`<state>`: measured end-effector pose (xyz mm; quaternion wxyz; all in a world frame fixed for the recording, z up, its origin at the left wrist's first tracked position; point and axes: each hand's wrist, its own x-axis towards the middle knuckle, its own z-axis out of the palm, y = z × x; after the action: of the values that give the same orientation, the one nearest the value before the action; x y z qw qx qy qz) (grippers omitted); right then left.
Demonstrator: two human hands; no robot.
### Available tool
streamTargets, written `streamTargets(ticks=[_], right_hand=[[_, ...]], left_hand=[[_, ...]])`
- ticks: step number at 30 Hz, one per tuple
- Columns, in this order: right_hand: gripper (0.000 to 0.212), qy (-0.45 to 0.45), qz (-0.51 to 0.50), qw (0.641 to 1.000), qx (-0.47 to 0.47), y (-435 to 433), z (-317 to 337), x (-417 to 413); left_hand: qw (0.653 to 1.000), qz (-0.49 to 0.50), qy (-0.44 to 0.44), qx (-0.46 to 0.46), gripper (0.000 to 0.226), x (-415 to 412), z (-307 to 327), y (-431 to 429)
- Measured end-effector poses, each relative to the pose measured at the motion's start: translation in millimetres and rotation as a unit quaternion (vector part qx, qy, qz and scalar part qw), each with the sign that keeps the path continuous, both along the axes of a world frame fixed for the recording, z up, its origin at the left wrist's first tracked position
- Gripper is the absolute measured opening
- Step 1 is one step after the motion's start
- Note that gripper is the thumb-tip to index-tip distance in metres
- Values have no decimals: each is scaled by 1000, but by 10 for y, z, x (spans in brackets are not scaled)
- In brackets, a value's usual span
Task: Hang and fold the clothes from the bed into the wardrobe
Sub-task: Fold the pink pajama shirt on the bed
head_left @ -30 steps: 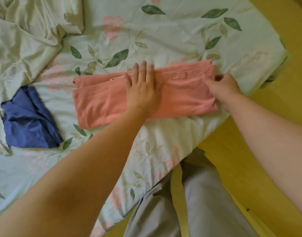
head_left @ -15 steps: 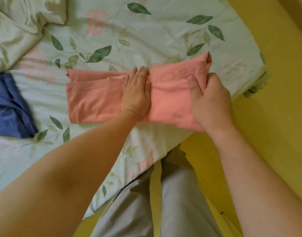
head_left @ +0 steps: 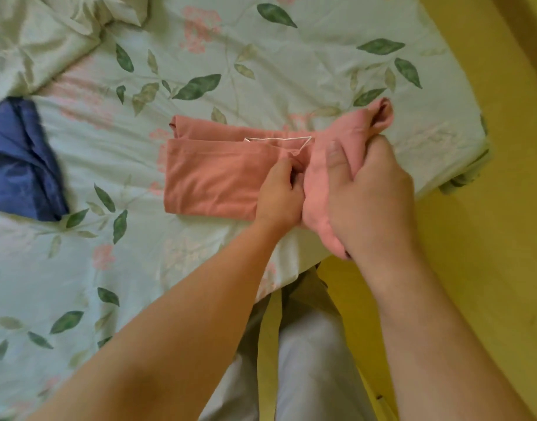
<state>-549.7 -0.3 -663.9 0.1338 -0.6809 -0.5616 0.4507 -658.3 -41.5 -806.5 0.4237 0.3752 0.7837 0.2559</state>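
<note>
Pink garment (head_left: 212,174) lies folded at the bed's (head_left: 291,56) near edge, close to the right corner. Right hand (head_left: 373,196) grips its right end, lifted off the sheet. Left hand (head_left: 281,194) pinches the mid fold with curled fingers. Blue garment (head_left: 21,165) is well apart to the left, open sheet between.

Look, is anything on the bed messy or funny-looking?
Yes. The blue garment lies crumpled at the left side of the bed, not folded. The pink garment is only half folded: the right hand grips its lifted end, and a thin white cord pokes out along its top edge.
</note>
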Motion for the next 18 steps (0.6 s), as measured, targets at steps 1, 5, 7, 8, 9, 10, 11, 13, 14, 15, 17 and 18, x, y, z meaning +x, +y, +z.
streamTargets(ticks=[1, 5, 7, 8, 9, 10, 11, 13, 14, 15, 17, 18], right_hand=[[24, 10, 9, 1000, -4, -44, 4, -134], [28, 50, 49, 997, 13, -138, 59, -735], [26, 46, 85, 995, 1, -152, 25, -1032], [27, 36, 110, 993, -6, -155, -8, -1195], [29, 22, 133, 991, -8, -159, -62, -1354], [31, 3, 152, 988, -4, -169, -127, -1507], [32, -18, 167, 986, 4, -183, -229, -1661], [34, -34, 207, 978, 2, -227, -427, -1913], [36, -24, 237, 971, -17, -260, -514, -2000], [37, 1, 267, 963, -42, -291, -605, -2056], [31, 47, 288, 955, -57, -332, -732, -2054], [25, 56, 274, 960, -21, -341, -779, -1992]], left_hand=[[999, 7, -51, -16, 11, -55, 129, 18], [935, 165, -305, -72, 38, -615, 639, -48], [874, 238, -419, -67, 53, -1087, 672, -193], [850, 263, -450, -74, 57, -1299, 684, -267], [837, 275, -466, -85, 63, -1480, 677, -339], [829, 284, -472, -99, 69, -1613, 683, -401], [827, 295, -468, -104, 73, -1730, 675, -452], [822, 314, -466, -93, 84, -1930, 610, -524], [820, 311, -473, -86, 91, -2014, 584, -546], [822, 304, -474, -90, 95, -2088, 538, -562], [856, 270, -427, -113, 83, -2160, 416, -585], [875, 249, -395, -125, 65, -2160, 347, -590]])
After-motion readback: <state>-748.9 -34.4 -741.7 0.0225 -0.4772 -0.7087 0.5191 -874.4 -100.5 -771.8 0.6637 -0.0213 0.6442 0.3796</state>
